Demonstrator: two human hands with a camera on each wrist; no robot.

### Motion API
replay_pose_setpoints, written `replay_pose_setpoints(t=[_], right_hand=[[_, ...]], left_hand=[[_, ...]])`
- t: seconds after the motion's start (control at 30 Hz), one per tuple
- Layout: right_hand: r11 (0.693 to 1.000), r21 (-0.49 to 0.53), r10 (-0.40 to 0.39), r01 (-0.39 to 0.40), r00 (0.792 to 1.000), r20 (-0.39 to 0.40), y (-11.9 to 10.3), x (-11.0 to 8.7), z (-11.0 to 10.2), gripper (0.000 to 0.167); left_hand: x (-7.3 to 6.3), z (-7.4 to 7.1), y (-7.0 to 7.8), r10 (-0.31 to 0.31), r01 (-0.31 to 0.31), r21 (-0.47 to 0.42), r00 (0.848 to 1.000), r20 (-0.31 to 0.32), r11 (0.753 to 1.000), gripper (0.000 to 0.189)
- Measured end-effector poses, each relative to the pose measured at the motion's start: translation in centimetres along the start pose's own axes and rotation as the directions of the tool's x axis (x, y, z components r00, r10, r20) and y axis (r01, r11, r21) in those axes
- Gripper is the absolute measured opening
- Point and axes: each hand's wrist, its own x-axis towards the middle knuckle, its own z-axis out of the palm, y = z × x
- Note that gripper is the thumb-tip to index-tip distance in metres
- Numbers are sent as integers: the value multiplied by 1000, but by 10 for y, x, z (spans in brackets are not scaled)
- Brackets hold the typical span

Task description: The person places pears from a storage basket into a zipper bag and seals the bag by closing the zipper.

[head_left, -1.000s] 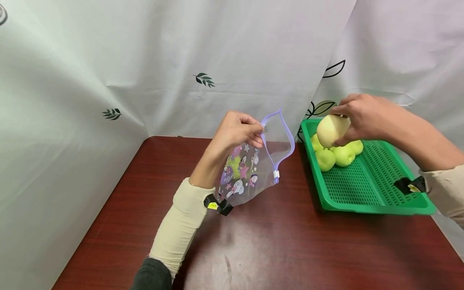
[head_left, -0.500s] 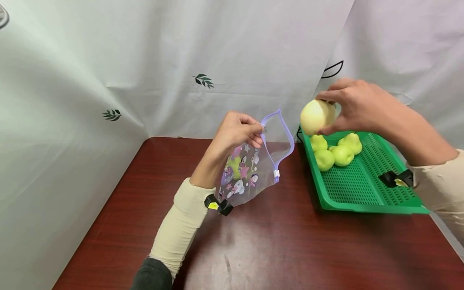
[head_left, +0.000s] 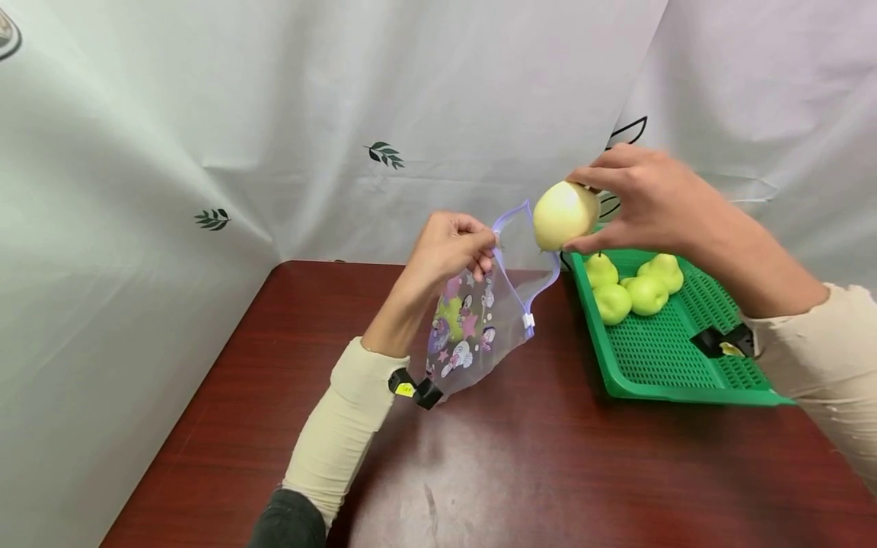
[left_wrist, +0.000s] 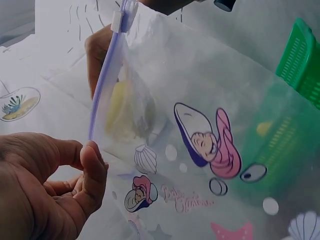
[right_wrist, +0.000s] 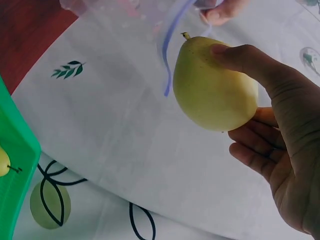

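Observation:
My left hand pinches the purple-edged rim of a clear zip bag, which hangs with its mouth spread. Cartoon shells and stars are printed on the bag, and a white slider sits at the lower end of its zip. With thumb and fingers, my right hand grips a pale yellow-green pear right at the bag's mouth. The right wrist view shows the stem of that pear toward the purple rim. Through the film in the left wrist view, the pear looks blurred.
A green plastic basket stands on the right of the dark red table, with several pears in its far left corner. White curtain with leaf prints hangs behind and on both sides.
My right hand has carried the pear leftward, from above the basket to the bag's mouth. The left hand stays almost still; the bag has shifted slightly.

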Motion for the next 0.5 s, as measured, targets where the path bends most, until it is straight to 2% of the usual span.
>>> replay_pose_setpoints(t=[0.3,0.5], right_hand=[[1000,28,7,-8,999,36,-10,4,8,83],[998,50,19,-23,996,84,-16,7,13,83]], left_hand=[[2,4,-2,22,-21,-53,1000,11,998,15],[2,5,-3,36,-35,-28,999,25,999,12]])
